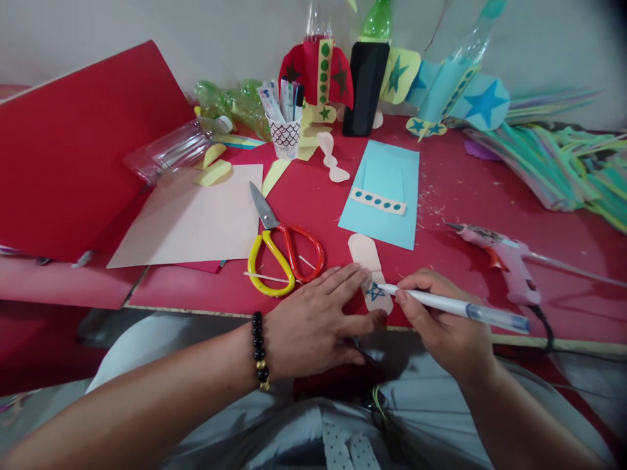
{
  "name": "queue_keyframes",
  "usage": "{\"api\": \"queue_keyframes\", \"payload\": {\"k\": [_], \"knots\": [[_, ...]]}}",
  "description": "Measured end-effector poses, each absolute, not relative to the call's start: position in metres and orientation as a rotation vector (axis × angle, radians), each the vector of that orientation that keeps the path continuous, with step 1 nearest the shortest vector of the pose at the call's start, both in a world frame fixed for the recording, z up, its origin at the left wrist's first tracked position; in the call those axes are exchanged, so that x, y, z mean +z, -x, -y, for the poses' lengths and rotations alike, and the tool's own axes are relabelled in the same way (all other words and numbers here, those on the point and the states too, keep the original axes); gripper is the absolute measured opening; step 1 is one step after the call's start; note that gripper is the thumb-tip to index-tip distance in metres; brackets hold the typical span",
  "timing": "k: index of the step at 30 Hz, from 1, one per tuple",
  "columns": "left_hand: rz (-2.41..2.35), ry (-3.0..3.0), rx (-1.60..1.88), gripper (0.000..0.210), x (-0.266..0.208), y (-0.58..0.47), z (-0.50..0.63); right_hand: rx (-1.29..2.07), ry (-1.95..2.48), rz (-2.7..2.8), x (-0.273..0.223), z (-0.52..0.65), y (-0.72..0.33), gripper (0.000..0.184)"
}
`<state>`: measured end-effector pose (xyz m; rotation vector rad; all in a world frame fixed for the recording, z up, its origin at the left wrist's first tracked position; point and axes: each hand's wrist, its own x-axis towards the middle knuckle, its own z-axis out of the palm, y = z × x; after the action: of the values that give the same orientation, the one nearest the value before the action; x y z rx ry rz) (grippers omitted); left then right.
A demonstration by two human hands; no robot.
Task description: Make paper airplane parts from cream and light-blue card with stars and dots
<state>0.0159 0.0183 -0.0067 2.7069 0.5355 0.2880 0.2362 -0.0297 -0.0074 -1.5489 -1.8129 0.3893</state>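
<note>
At the table's front edge lies a small cream paper cutout (pixel 365 251) with rounded ends and a dark blue star drawn on its near half. My left hand (pixel 318 320) rests flat with fingers stretched out, their tips on the cutout's left side. In my right hand (pixel 448 320) is a white marker pen (pixel 441 303), its tip touching the star. Scissors (pixel 279 245) with one yellow and one red handle lie partly spread just beyond my left hand. Blue paper (pixel 379 222) lies past the cutout, with a dotted cream strip (pixel 377 200) on it.
A pink glue gun (pixel 509 258) lies at right, its cord hanging over the edge. A cup of pens (pixel 285 134), a black phone (pixel 365 91) and decorated bottle rockets (pixel 313 72) stand behind. Cream paper (pixel 196 222) and red board (pixel 88 143) are at left; pastel strips (pixel 553 163) lie at right.
</note>
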Motion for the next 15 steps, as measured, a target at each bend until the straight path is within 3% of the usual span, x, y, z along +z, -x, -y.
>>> {"api": "queue_keyframes", "payload": {"k": [15], "knots": [[-0.554, -2.705, 0.28, 0.057, -0.0065, -0.0163, -0.018, 0.398, 1.542, 1.823, -0.0068, 0.0295, -0.2356, 0.001]]}}
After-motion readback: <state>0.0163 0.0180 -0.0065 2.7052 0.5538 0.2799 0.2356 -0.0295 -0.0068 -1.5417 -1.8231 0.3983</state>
